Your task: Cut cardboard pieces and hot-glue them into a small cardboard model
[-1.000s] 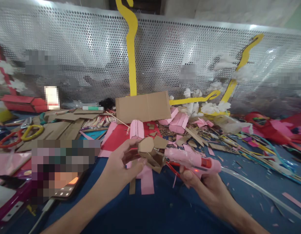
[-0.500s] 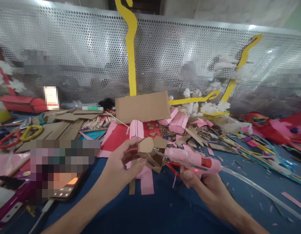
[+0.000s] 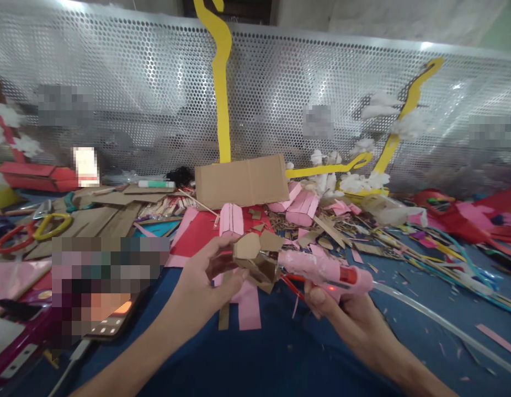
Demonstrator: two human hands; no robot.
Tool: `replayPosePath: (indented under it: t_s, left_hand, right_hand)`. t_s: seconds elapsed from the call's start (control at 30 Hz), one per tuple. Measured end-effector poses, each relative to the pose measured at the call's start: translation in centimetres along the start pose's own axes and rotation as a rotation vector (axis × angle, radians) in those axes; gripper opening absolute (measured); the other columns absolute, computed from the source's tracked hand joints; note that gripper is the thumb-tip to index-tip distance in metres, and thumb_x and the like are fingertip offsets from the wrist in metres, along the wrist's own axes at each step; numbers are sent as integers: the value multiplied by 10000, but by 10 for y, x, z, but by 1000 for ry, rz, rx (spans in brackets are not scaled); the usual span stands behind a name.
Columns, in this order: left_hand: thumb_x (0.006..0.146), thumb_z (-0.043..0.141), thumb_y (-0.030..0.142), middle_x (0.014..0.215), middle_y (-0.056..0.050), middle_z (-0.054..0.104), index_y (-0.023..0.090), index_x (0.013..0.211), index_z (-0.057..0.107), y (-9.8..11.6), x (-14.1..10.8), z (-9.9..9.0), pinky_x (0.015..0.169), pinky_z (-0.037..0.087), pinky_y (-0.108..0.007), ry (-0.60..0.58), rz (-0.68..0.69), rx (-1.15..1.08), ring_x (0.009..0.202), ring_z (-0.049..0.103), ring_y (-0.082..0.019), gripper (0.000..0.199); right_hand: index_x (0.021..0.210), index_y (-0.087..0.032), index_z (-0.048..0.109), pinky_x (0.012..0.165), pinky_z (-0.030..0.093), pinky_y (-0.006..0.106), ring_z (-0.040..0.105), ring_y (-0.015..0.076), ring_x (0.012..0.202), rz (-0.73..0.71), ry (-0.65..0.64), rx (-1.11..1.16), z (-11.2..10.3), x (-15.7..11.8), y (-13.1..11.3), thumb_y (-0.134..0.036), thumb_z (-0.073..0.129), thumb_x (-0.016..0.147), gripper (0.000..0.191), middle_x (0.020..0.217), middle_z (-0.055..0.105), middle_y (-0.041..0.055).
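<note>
Between the fingers and thumb of my left hand (image 3: 216, 275) is a small folded cardboard box (image 3: 248, 248) with its flaps standing open on the right. My right hand (image 3: 346, 317) is wrapped around a pink hot glue gun (image 3: 321, 269) with a lit red light. The gun's nozzle reaches into the box's open side; its very tip is hidden there. A clear glue stick (image 3: 425, 311) trails out of the gun's rear. Pink paper strips (image 3: 249, 311) lie on the blue table under the box, and a pink folded paper box (image 3: 231, 219) stands just behind it.
A larger cardboard box (image 3: 243, 179) with a tall yellow strip (image 3: 223, 110) stands behind. Scissors (image 3: 52, 226) and a phone on a cable (image 3: 110, 325) lie to the left. Paper scraps, sticks and wires (image 3: 446, 264) cover the right side. A perforated metal panel (image 3: 272, 99) closes the back.
Almost nothing differs. The whole view has shifted very slightly, while both hands, the cardboard box and the glue gun keep the same pose.
</note>
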State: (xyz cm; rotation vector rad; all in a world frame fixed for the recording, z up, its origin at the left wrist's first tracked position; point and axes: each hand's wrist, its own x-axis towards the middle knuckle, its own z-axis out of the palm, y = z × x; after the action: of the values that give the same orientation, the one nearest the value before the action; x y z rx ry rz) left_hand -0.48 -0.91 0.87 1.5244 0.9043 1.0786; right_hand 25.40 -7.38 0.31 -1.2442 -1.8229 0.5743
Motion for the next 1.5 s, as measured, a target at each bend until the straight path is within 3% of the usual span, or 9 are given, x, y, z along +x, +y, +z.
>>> replayPosePath:
  t_s: [0.33,0.53,0.97,1.23,1.5]
  left_hand:
    - [876,747,283,1263,-117,738,221,1331,567,-1,0,0,939,623,-419,7,33,5,1109,731,-268,494]
    - [873,736,294,1237,-114,742,223,1298,575,1,-1,1,877,637,-403,2,14,1,1086,735,-271,460]
    - [885,739,276,1281,-113,714,226,1311,571,-2,-1,0,970,607,-452,-6,37,1,1095,725,-260,460]
    - [899,732,277,1306,-113,696,239,1315,556,-4,-1,-1,893,634,-404,-18,8,-28,1091,723,-257,453]
    - [894,736,263,1276,-97,719,226,1311,553,-3,1,-1,958,610,-398,-13,27,-27,1097,725,-239,457]
  right_hand:
    - [721,-226,542,488,443,228,454,135,544,-43,9,-15,-1,3,-12,-563,443,1055,484,623,489,-27]
    - [723,-226,543,501,444,238,470,143,559,-19,7,-1,0,2,-7,-557,451,1054,477,631,502,-19]
    - [754,-226,543,513,428,256,501,154,580,14,22,-9,2,1,1,-552,435,1061,461,645,523,-11]
    - [717,-223,539,511,442,237,468,140,567,-21,15,5,0,2,-8,-562,439,1058,491,639,503,-18]
    - [708,-224,536,517,440,233,478,141,575,-39,11,5,1,2,-7,-554,439,1061,492,641,506,-18]
